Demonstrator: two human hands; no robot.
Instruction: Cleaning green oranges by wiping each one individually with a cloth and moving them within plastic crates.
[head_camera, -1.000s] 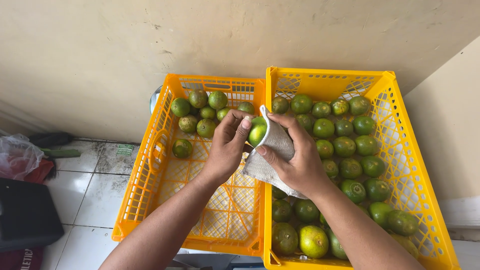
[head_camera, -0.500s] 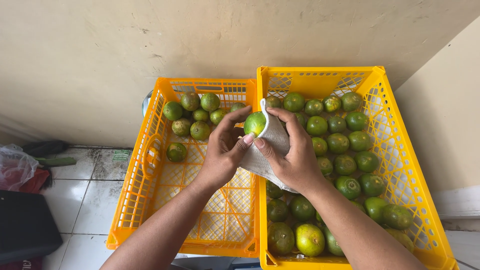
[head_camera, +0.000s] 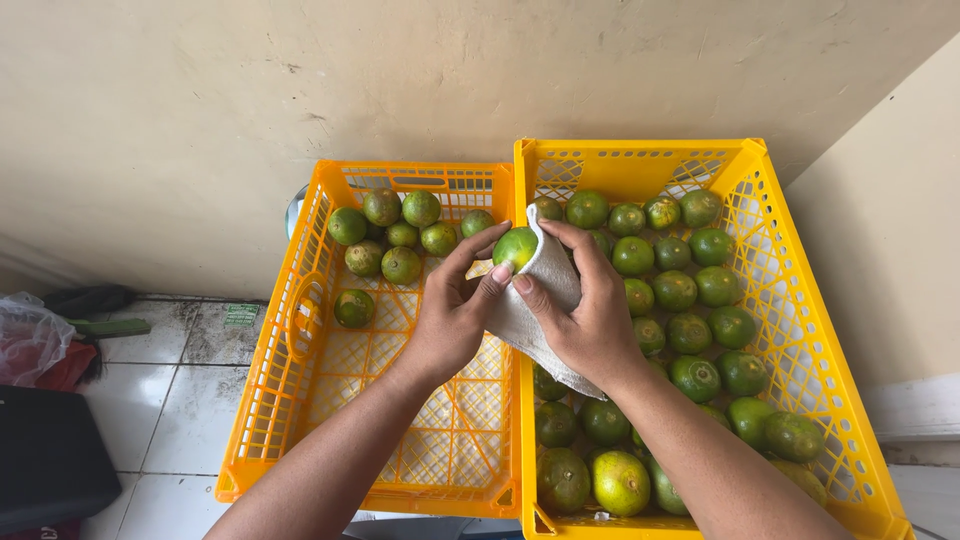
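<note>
My right hand (head_camera: 585, 315) grips a white cloth (head_camera: 530, 310) wrapped around a green citrus fruit (head_camera: 515, 246). My left hand (head_camera: 450, 315) holds the same fruit from the left, fingertips on its top and side. Both hands hover over the seam between two yellow plastic crates. The left crate (head_camera: 300, 330) holds several green fruits (head_camera: 400, 240) at its far end. The right crate (head_camera: 790, 290) is filled with several green fruits (head_camera: 690, 290), a few yellowish near the front.
A beige wall (head_camera: 300, 100) rises behind the crates, and another wall stands at the right. On the tiled floor (head_camera: 190, 390) at the left lie a plastic bag (head_camera: 30, 340) and a dark bag (head_camera: 50, 450).
The fruit has turned within the cloth and my left fingers have shifted over its top. The view has dipped slightly lower; the crates stay put.
</note>
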